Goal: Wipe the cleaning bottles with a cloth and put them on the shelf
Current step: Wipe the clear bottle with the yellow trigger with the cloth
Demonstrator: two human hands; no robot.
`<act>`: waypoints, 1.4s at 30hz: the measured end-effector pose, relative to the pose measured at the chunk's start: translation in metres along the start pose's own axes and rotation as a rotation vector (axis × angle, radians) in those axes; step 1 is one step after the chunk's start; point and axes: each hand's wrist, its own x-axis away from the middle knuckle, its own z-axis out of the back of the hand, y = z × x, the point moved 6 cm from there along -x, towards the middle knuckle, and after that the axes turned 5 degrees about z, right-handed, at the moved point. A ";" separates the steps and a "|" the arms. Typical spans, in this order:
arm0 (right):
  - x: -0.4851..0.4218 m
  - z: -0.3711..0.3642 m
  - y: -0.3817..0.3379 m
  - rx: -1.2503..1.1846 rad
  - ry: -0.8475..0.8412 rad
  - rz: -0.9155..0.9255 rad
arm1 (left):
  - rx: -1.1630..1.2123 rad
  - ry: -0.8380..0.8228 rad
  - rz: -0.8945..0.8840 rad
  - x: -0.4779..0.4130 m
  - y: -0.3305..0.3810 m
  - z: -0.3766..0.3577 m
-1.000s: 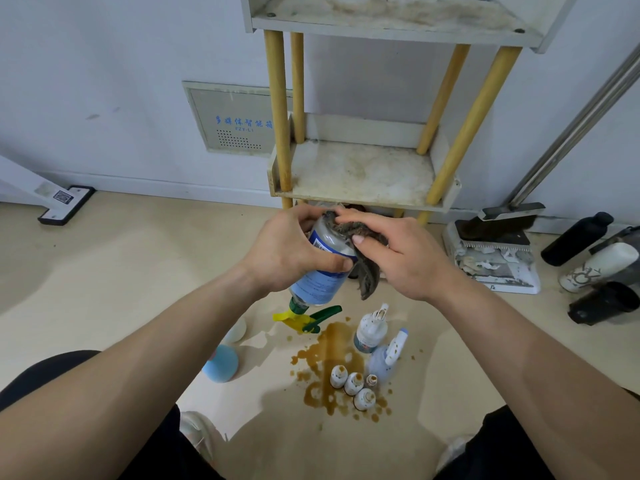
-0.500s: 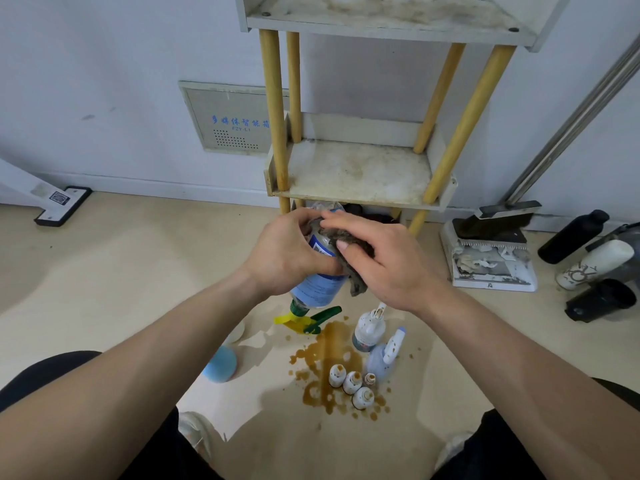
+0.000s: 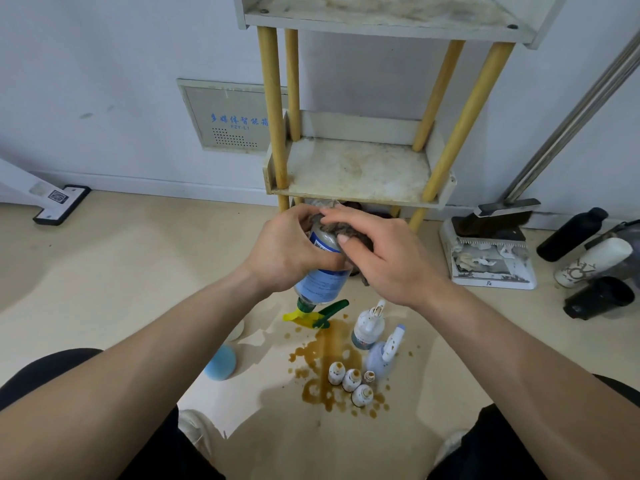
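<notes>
Head view, stock of scene:

1. Spray bottle (image 3: 323, 282): blue label, held inverted and tilted, yellow-green trigger (image 3: 311, 315) pointing down at the floor (image 3: 138, 271). It is in mid-air, just in front of and below the shelf (image 3: 356, 168).
2. Left hand (image 3: 287, 251): fingers wrapped round the btl body, gripping it.
3. Right hand (image 3: 384, 258): fingers curled over a grey cloth (image 3: 341, 230), pressing it onto the btl's base end.
4. Step in hand (est.): wiping, first btl. Both shelf tiers in view hold nothing, so the task looks early.
5. Next move calls for: finishing the rub, turning the btl upright, then lifting it onto the lower tier. It must pass between the yellow posts (image 3: 273, 109) at the front, w/ the trigger kept clear of them.
6. Waiting on floor, nr the person's knees:
   - white bottle (image 3: 367, 329)
   - pale spray bottle (image 3: 382, 355), just beside it
   - four small dropper bottles (image 3: 349, 379), clustered
   - all spotted brown, standing in or at the edge of a brown spill (image 3: 325, 351). Bases are likely wet and need wiping too.
7. Misc:
   - blue round item (image 3: 220, 367), left of the spill; type unclear
   - dustpan (image 3: 488, 261) w/ scraps, right of the shelf
   - black bottle (image 3: 571, 233), white bottle lying down (image 3: 592, 261) and black cup (image 3: 599, 297), far right, well apart from the work
   - wall panel (image 3: 225, 116) behind the posts
</notes>
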 end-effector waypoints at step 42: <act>-0.018 -0.058 0.015 0.254 -0.120 -0.049 | -0.075 0.181 0.162 0.014 -0.027 0.061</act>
